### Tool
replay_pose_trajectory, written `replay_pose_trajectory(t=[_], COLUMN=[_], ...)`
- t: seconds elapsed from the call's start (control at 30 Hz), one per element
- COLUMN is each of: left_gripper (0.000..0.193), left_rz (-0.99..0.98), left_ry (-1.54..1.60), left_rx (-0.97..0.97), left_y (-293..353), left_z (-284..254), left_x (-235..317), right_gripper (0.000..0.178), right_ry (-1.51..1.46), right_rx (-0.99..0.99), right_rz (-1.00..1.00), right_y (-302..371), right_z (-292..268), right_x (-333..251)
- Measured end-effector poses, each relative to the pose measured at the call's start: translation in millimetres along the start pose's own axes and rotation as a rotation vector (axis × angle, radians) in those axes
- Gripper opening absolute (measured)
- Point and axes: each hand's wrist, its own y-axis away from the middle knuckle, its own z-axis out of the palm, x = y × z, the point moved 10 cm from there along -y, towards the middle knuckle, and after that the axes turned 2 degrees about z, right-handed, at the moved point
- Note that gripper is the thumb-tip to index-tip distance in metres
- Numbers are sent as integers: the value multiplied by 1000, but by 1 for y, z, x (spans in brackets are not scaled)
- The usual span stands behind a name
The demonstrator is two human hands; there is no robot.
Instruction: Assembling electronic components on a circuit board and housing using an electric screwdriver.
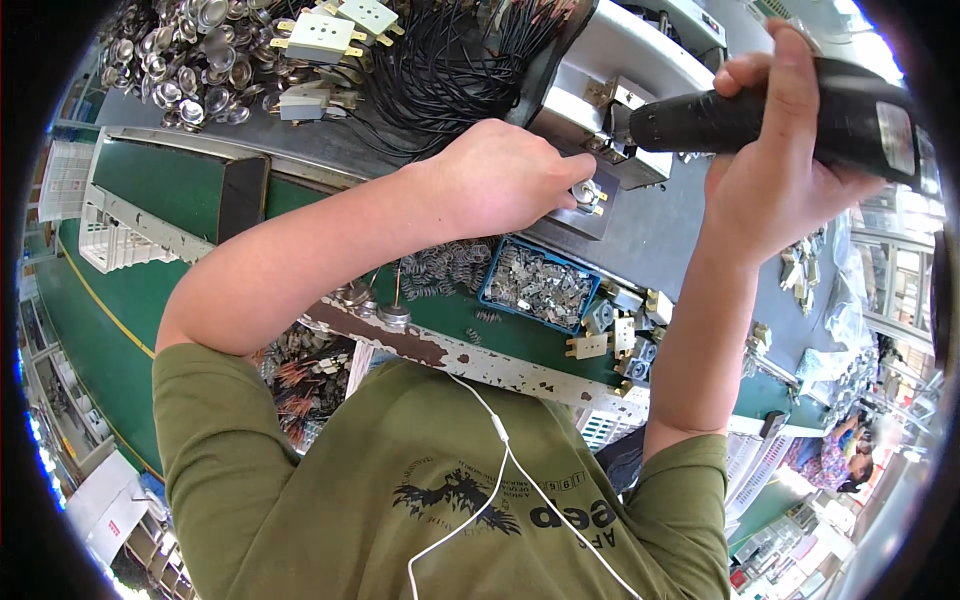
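My right hand (785,185) is wrapped round a black electric screwdriver (695,122), held level with its bit end pointing left. That end is close to a metal fixture (645,165); whether they touch, I cannot tell. My left hand (500,178) is closed, with thumb and forefinger at a small metal part with brass tabs (590,194). The part rests on a grey metal block (592,222) at the bench front. My fingers hide part of it.
Round metal caps (200,60), white terminal blocks (325,38) and black wires (430,75) are piled behind. A blue tray (540,285) of metal bits lies nearer me, beside springs (445,268) and assembled switches (625,335). A person (835,455) sits at far right.
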Motion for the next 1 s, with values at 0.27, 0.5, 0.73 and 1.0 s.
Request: replay_pose_trajectory(t=[0.27,0.5,0.73,1.0], left_gripper=[23,23,25,22], left_rz=[-1,9,9,65], left_ry=[-15,-37,-4,-46], left_rx=[2,32,50,92], left_y=[3,5,4,4], left_z=[1,1,-4,-5], left_x=[-1,-3,-2,3], right_gripper=[44,73,52,15], right_ry=[112,115,252,200], right_rx=[-365,-289,17,-145], right_rz=[79,260,133,65], right_y=[-2,-7,-3,4], right_z=[37,50,26,30], right_x=[7,2,5,0])
